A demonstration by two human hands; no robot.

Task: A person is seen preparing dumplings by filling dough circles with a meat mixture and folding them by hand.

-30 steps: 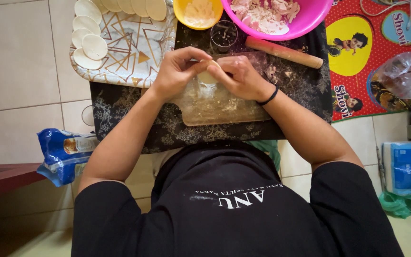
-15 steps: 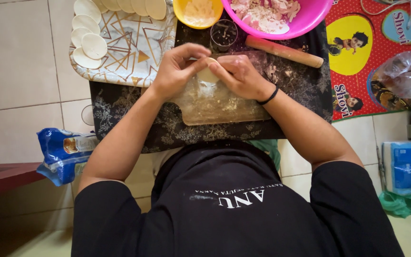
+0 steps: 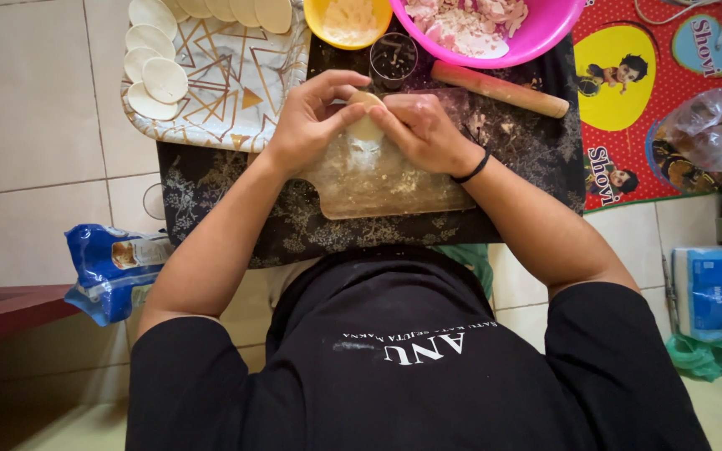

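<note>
Brimming pink bowl (image 3: 545, 42), pale filling (image 3: 461, 21).

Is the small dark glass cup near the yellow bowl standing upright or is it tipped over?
Upright. The small dark glass cup shows its round open mouth toward the camera, standing on the dark patterned mat between the yellow bowl and the wooden rolling pin.

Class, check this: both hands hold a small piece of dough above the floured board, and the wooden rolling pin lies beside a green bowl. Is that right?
Not quite. In the head view the bowl beside the rolling pin is pink, not green. The rest stands: left hand and right hand hold the dough above the floured board.
</note>
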